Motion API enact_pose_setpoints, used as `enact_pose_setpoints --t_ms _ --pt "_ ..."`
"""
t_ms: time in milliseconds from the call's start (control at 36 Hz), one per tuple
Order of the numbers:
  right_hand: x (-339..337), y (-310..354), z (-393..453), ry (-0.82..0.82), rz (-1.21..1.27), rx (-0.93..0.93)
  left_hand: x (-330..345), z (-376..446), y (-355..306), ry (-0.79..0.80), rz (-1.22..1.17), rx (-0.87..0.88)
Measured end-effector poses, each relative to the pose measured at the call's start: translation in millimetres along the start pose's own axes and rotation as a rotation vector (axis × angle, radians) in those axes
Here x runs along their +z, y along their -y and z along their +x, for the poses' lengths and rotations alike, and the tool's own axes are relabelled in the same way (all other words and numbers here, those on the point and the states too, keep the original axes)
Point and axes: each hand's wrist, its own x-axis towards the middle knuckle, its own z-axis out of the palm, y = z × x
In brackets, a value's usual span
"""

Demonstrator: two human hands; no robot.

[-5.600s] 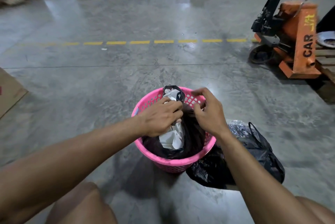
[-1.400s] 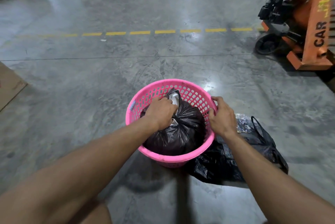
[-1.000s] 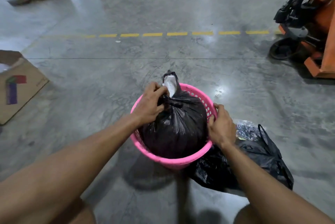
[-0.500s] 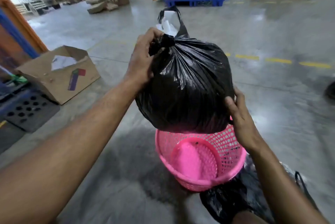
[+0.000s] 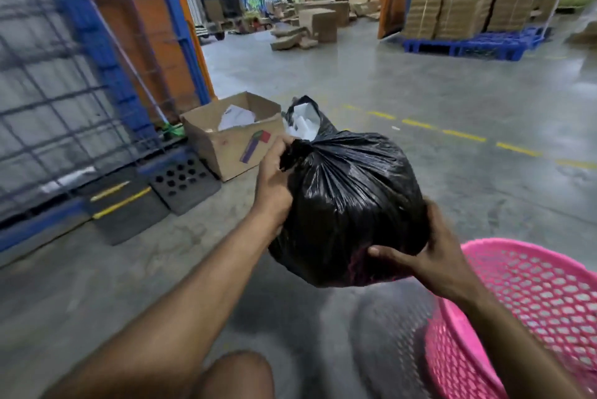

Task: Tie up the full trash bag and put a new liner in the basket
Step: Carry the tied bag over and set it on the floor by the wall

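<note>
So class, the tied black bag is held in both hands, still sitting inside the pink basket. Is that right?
Not quite. In the head view the bag is out of the basket, held in the air beside it. The rest stands: tied, black, left hand at its neck, right hand under it.

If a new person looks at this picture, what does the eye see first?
First, the full black trash bag in the middle, held off the floor: the left hand grips its knotted neck, the right hand supports its underside. Next, the pink basket at lower right, and behind the bag an open cardboard box.
</note>
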Motion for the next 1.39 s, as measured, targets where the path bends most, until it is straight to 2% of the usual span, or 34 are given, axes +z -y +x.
enact_pose_setpoints --t_ms 222,333,472,611,806,944,1028,1083,1167,1250,1306,1389 --pt "155.2 39.2 101.5 0.256 -0.112 -0.004 -174.8 33.2 51.4 -0.278 -0.042 -0.156" --pt "207.7 62.9 140.7 0.377 -0.153 -0.014 -225.1 47.2 54.2 -0.346 0.030 -0.137" --pt "268.9 63.1 169.3 0.497 -0.207 0.024 -273.9 65.9 64.7 -0.390 0.026 -0.236" --pt "329.3 25.2 180.6 0.556 -0.177 0.126 -320.0 82.4 111.5 -0.425 0.066 -0.355" --pt "462.0 -54.1 227.2 0.611 -0.032 0.178 -406.1 142.4 212.6 -0.516 0.315 -0.518" --pt "530.7 -44.2 267.6 0.552 -0.064 0.126 -449.8 201.2 234.9 -0.578 0.361 -0.520" --pt "567.3 -35.6 286.6 0.538 -0.177 0.008 -479.5 231.5 251.9 -0.563 0.461 -0.595" --pt "594.6 -39.5 293.3 0.681 -0.324 -0.100 -486.3 236.7 267.4 -0.495 0.520 -0.657" --pt "630.2 -52.8 293.5 1.019 -0.484 -0.173 -478.6 217.5 292.6 -0.201 0.688 -0.792" --pt "649.2 -60.3 290.7 1.133 -0.577 -0.159 -472.5 192.2 317.4 0.025 0.851 -0.878" --pt "653.8 -61.3 290.6 1.145 -0.596 -0.138 -470.3 182.5 322.7 0.055 0.950 -0.872" --pt "640.9 -55.4 293.3 1.125 -0.593 -0.164 -468.2 178.5 318.1 -0.038 1.029 -0.782"
